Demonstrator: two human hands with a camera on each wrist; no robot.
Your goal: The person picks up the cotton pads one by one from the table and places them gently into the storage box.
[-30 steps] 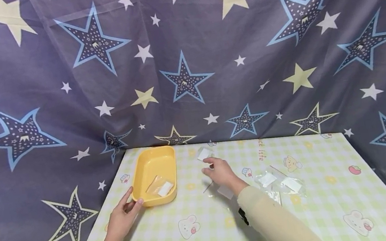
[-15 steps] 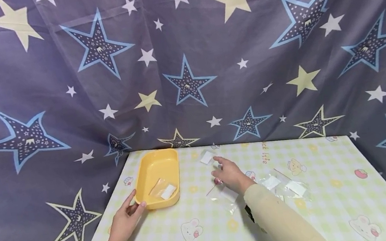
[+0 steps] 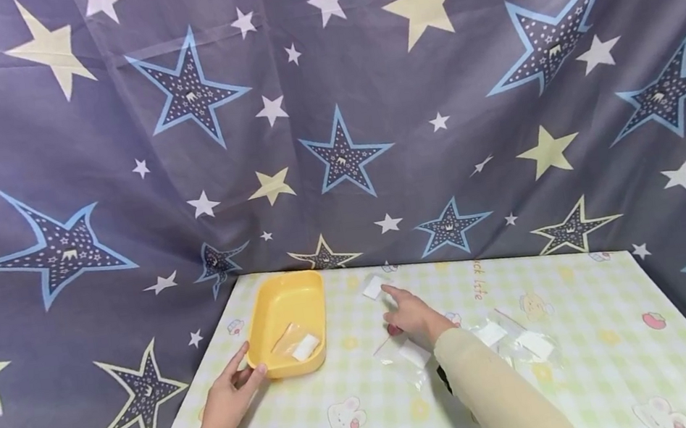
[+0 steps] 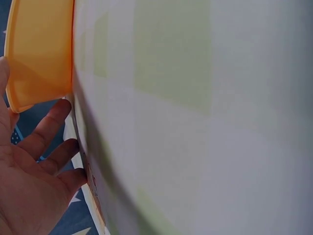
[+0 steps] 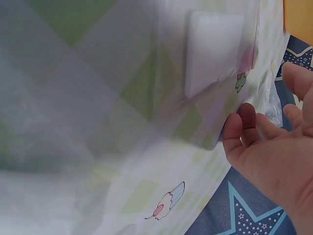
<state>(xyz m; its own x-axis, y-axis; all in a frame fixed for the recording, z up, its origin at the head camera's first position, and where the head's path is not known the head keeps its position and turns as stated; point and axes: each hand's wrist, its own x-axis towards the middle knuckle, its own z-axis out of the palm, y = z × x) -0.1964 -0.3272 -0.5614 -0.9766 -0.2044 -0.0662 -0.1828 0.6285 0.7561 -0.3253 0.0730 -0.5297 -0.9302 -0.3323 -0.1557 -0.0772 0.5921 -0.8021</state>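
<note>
My left hand [image 3: 228,405] grips the near left corner of the yellow tray [image 3: 257,321], thumb and index finger at its rim. In the left wrist view its other fingers spread below the tray's corner. Inside the tray lies a small clear plastic bag [image 3: 288,338] with a white piece in it. My right hand [image 3: 415,315] reaches over the table with bent fingers and holds nothing. Its index fingertip is at the right edge of a small bag with a white square [image 3: 373,287] at the back. Beneath the hand lies another clear bag with a white piece [image 3: 414,354].
Two more clear bags with white pieces [image 3: 535,345] lie right of the right forearm, partly overlapping. A green-and-white checked cloth [image 3: 604,382] with cartoon prints covers the table. Behind it hangs a dark star-patterned curtain [image 3: 391,178].
My right hand has shifted slightly right, from over the back bag to its right edge. The left hand stays on the tray. The whole head view has slid a little.
</note>
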